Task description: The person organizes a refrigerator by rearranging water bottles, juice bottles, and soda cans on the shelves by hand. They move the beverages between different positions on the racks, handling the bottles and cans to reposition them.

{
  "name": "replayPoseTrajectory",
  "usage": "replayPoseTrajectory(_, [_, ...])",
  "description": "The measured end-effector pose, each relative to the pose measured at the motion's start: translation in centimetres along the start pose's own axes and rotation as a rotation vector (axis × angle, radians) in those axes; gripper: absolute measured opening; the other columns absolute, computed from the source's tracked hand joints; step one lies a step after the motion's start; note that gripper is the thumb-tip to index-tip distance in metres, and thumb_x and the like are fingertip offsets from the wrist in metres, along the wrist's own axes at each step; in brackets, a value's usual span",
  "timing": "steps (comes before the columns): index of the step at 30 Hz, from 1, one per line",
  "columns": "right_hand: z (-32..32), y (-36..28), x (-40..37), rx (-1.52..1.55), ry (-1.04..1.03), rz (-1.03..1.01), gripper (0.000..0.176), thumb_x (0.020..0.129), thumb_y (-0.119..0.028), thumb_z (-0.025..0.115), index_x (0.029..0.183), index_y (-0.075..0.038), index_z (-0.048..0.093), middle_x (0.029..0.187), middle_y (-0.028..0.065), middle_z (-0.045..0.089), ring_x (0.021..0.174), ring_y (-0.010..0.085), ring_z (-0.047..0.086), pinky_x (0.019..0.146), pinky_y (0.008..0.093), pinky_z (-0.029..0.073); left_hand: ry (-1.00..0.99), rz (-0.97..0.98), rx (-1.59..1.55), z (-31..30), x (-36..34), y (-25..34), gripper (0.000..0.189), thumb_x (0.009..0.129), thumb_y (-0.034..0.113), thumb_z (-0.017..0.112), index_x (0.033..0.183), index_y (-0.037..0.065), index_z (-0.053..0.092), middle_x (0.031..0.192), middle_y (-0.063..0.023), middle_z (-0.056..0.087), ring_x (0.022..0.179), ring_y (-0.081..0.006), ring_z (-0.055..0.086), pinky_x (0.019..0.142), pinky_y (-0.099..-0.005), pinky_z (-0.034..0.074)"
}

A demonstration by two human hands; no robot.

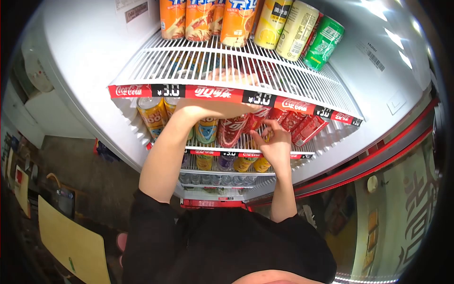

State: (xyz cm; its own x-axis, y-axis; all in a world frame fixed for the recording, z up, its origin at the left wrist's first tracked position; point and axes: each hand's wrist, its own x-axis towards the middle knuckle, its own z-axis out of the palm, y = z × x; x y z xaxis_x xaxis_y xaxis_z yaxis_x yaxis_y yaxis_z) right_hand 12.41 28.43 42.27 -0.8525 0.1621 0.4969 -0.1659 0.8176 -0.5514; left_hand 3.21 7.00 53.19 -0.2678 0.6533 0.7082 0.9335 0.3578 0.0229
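My left hand [231, 75] reaches deep into the fridge's second shelf, showing only in part through the wires of the top shelf; its grip is hidden. Below the price strip, my left wrist passes in front of several cans. A tilted red can [255, 121] stands close to it. My right hand [276, 144] is at the front of the same shelf, thumb and forefinger curved and apart beside the red can's lower end. To the left of that can is another red can [231, 131]. Several more red cans [309, 130] lean at the right.
The top wire shelf [142, 66] holds orange cans [239, 23], yellow cans [272, 23] and a green can [324, 42]. Its red price strip [215, 93] overhangs my hands. Lower shelves carry more drinks. A red-edged fridge door [359, 175] is at the right, a tan table [71, 241] at lower left.
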Motion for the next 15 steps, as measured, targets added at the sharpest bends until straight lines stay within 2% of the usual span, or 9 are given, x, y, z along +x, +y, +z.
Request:
replayPoseTrajectory(1, [0.0, 0.1, 0.0, 0.006, 0.004, -0.008, 0.046, 0.076, -0.027, 0.089, 0.109, -0.002, 0.069, 0.076, 0.0108, 0.069, 0.073, 0.0318, 0.070, 0.068, 0.0421, 0.055, -0.036, 0.064, 0.090, 0.0, 0.0, -0.3, 0.033, 0.091, 0.041, 0.069, 0.100, 0.010, 0.064, 0.097, -0.0113, 0.068, 0.089, -0.0322, 0.068, 0.080, -0.0445, 0.053])
replayPoseTrajectory(3, [0.2, 0.4, -0.1, 0.020, 0.017, -0.027, 0.047, 0.076, -0.028, 0.089, 0.111, -0.002, 0.069, 0.080, 0.0113, 0.071, 0.077, 0.0330, 0.072, 0.071, 0.0431, 0.056, -0.033, 0.028, 0.097, 0.4, -0.2, -0.5, 0.035, 0.092, 0.042, 0.068, 0.104, 0.009, 0.065, 0.102, -0.0117, 0.070, 0.093, -0.0322, 0.069, 0.082, -0.0443, 0.054])
replayPoseTrajectory(4, [0.0, 0.2, -0.1, 0.007, 0.003, -0.026, 0.050, 0.077, -0.028, 0.088, 0.114, -0.002, 0.067, 0.085, 0.0116, 0.073, 0.082, 0.0341, 0.073, 0.075, 0.0440, 0.057, 0.023, 0.066, 0.108, 0.5, -0.4, -0.7, 0.036, 0.092, 0.040, 0.068, 0.108, 0.008, 0.065, 0.105, -0.0127, 0.070, 0.096, -0.0322, 0.069, 0.084, -0.0438, 0.054])
replayPoseTrajectory(5, [0.0, 0.3, -0.1, 0.017, 0.010, -0.040, 0.052, 0.076, -0.028, 0.089, 0.115, -0.002, 0.067, 0.086, 0.0117, 0.073, 0.083, 0.0341, 0.073, 0.075, 0.0442, 0.057, -0.054, -0.007, 0.123, 0.7, -0.3, -0.7, 0.036, 0.093, 0.039, 0.066, 0.110, 0.008, 0.065, 0.105, -0.0134, 0.070, 0.096, -0.0328, 0.069, 0.085, -0.0440, 0.054])
replayPoseTrajectory(7, [0.2, 0.5, 0.0, 0.040, 0.024, -0.068, 0.054, 0.076, -0.029, 0.089, 0.118, -0.002, 0.066, 0.087, 0.0120, 0.074, 0.084, 0.0343, 0.073, 0.075, 0.0445, 0.057, -0.086, 0.024, 0.142, 1.0, -0.2, -1.2, 0.036, 0.094, 0.039, 0.064, 0.112, 0.008, 0.065, 0.105, -0.0132, 0.070, 0.095, -0.0331, 0.069, 0.085, -0.0444, 0.054])
replayPoseTrajectory(10, [-0.4, -0.5, 0.2, 0.104, -0.046, 0.034, 0.062, 0.076, -0.029, 0.089, 0.123, 0.001, 0.063, 0.078, 0.0143, 0.071, 0.072, 0.0316, 0.071, 0.071, 0.0424, 0.055, -0.091, 0.062, 0.226, 1.1, -0.4, -1.3, 0.039, 0.096, 0.040, 0.063, 0.116, 0.007, 0.064, 0.104, -0.0154, 0.070, 0.094, -0.0335, 0.069, 0.083, -0.0448, 0.054])
replayPoseTrajectory(11, [-1.0, -1.3, 0.3, 0.132, -0.095, 0.106, 0.063, 0.076, -0.030, 0.089, 0.124, 0.001, 0.063, 0.076, 0.0148, 0.070, 0.069, 0.0309, 0.071, 0.069, 0.0419, 0.055, -0.075, 0.094, 0.261, 1.4, -0.5, -1.6, 0.034, 0.095, 0.036, 0.063, 0.114, 0.007, 0.064, 0.104, -0.0148, 0.068, 0.093, -0.0325, 0.068, 0.082, -0.0448, 0.054])
replayPoseTrajectory(12, [-1.2, -1.8, 0.5, 0.131, -0.137, 0.131, 0.072, 0.076, -0.031, 0.089, 0.130, 0.004, 0.057, 0.069, 0.0150, 0.067, 0.062, 0.0295, 0.068, 0.067, 0.0411, 0.054, -0.057, 0.126, 0.296, 1.7, -0.6, -1.8, 0.030, 0.094, 0.032, 0.064, 0.112, 0.008, 0.063, 0.103, -0.0142, 0.066, 0.092, -0.0316, 0.068, 0.081, -0.0448, 0.054])
replayPoseTrajectory(15, [-0.5, -2.0, 1.1, 0.109, -0.074, 0.070, 0.078, 0.077, -0.033, 0.090, 0.133, 0.006, 0.052, 0.067, 0.0144, 0.066, 0.064, 0.0302, 0.068, 0.068, 0.0413, 0.054, 0.038, 0.155, 0.350, 1.9, -0.8, -1.4, 0.022, 0.092, 0.024, 0.066, 0.105, 0.007, 0.061, 0.098, -0.0111, 0.058, 0.088, -0.0281, 0.064, 0.079, -0.0425, 0.052])
